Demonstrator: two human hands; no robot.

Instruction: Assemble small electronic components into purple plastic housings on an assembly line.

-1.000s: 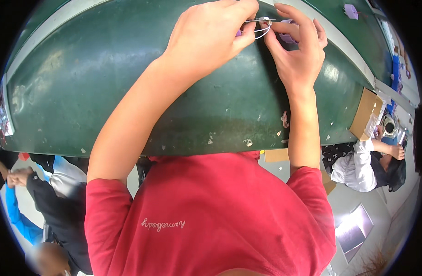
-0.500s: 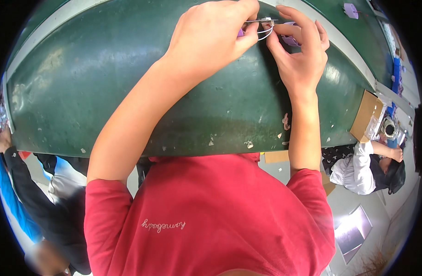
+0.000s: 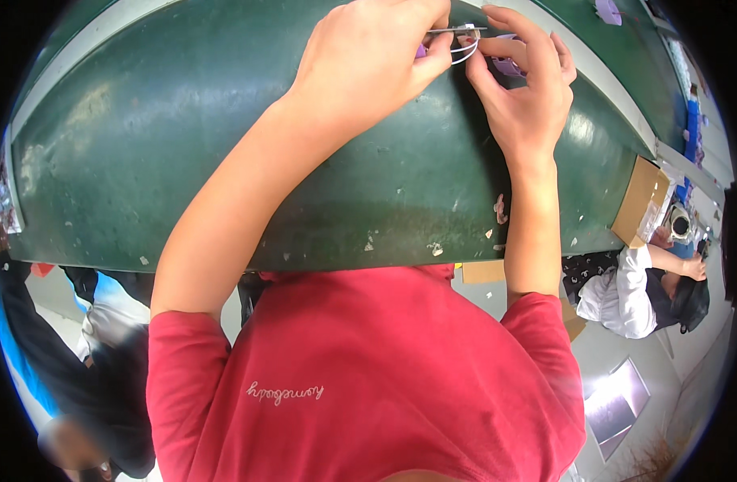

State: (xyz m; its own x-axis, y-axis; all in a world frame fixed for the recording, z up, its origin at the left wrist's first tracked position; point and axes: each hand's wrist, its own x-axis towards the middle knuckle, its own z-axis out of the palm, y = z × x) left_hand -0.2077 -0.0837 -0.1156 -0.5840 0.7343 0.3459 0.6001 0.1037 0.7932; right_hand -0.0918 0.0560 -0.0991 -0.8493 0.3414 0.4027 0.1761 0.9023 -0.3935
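Observation:
My left hand (image 3: 364, 60) is closed at the far side of the green table, its thumb and fingers pinching a thin, straight metal tool (image 3: 453, 30). Its tip reaches over to a small white piece with a loop (image 3: 468, 34). Pale thin wires (image 3: 465, 54) curve between the two hands. Thumb and forefinger of my right hand (image 3: 525, 100) close around the small white piece, with the other fingers bent and raised. A purple plastic part (image 3: 507, 66) shows behind the right fingers. A bit of purple (image 3: 420, 51) peeks out beside the left fingers; most of it is hidden.
The green tabletop (image 3: 183, 136) has scraps near its front edge. Beyond a pale rim lies another green surface with a purple piece (image 3: 608, 11). A cardboard box (image 3: 640, 201) stands at the right, beside a person in white sleeves (image 3: 621, 297). Another person in dark sleeves (image 3: 55, 345) is at the left.
My hands keep nearly the same pose, with the white piece and wires shifting slightly. The purple piece beyond the rim has moved up and left. The person at the left has moved an arm.

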